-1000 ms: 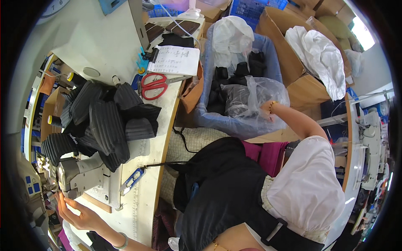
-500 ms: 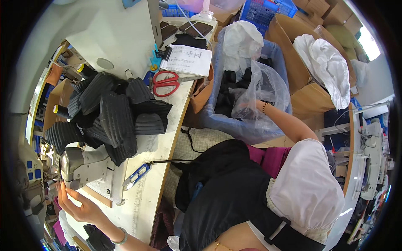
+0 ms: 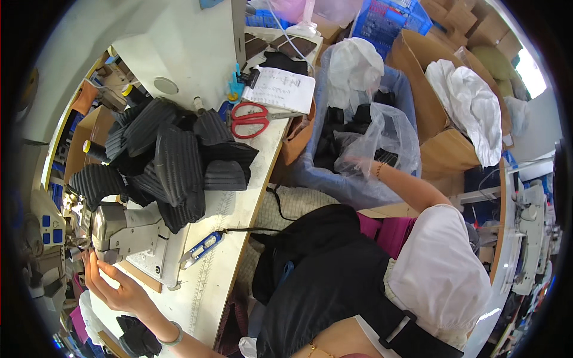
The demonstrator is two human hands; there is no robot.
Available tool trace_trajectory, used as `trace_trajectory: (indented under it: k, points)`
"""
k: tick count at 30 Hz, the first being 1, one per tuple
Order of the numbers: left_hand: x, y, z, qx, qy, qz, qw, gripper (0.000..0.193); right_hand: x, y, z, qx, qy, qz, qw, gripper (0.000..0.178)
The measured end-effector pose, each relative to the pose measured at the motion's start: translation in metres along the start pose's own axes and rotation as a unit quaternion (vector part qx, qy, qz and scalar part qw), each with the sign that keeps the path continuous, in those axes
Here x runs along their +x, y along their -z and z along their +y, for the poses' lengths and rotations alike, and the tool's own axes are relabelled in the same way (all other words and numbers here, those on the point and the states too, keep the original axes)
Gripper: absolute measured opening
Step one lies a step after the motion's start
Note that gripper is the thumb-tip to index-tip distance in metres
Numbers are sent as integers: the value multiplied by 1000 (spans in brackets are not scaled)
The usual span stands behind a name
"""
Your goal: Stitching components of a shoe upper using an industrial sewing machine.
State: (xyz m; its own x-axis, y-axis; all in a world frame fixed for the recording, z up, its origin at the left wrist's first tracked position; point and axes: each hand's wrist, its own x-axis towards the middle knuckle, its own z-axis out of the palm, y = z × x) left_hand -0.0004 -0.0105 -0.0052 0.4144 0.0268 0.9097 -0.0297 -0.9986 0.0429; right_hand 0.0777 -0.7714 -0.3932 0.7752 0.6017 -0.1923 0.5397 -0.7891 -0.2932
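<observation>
Reaching further across the blue-lined bin (image 3: 358,192) than a second ago, the right hand (image 3: 363,166) has gone from the edge of the clear plastic bag (image 3: 391,134) to a place behind its film; the whole view has also shifted. Whether those fingers grip anything I can't make out through the plastic. The left hand (image 3: 122,292) remains by the sewing machine (image 3: 128,235), fingers extended and slightly spread, with nothing visible in them – I can't say whether the tips touch the metal.

As for progress, it looks partway to me. Black ribbed pieces (image 3: 179,164) are heaped on the table (image 3: 218,280) behind the machine head, and dark pieces (image 3: 358,117) lie in the bin around the bag (which lot is finished, the pictures don't show). No piece is visible in the left hand, so the reach into the bin seems to be the step in hand – not yet completed, I judge.
</observation>
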Motion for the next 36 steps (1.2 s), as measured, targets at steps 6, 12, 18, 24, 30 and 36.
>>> trace_trajectory:
  k: [6, 12, 18, 24, 30, 36]
  points:
    - [-11, 20, 5, 110, -35, -55, 992, 19, 96, 8, -163, 683, -299, 96, 659, 70]
    - [-7, 11, 6, 84, -32, -37, 995, 19, 89, 39, -140, 198, -250, 146, 936, 32]
    - [-7, 9, 3, 64, -41, -27, 997, 18, 88, 66, -126, 788, -170, 146, 573, 34]
    - [-11, 12, -2, 87, -32, -33, 995, 19, 102, 105, -188, 659, -305, 112, 678, 35]
    - [-9, 7, 2, 74, -36, -31, 996, 19, 106, 53, -102, 773, -319, 182, 517, 61]
    - [-9, 12, 2, 85, -46, -30, 995, 19, 33, 69, -61, 773, -331, 82, 535, 47]
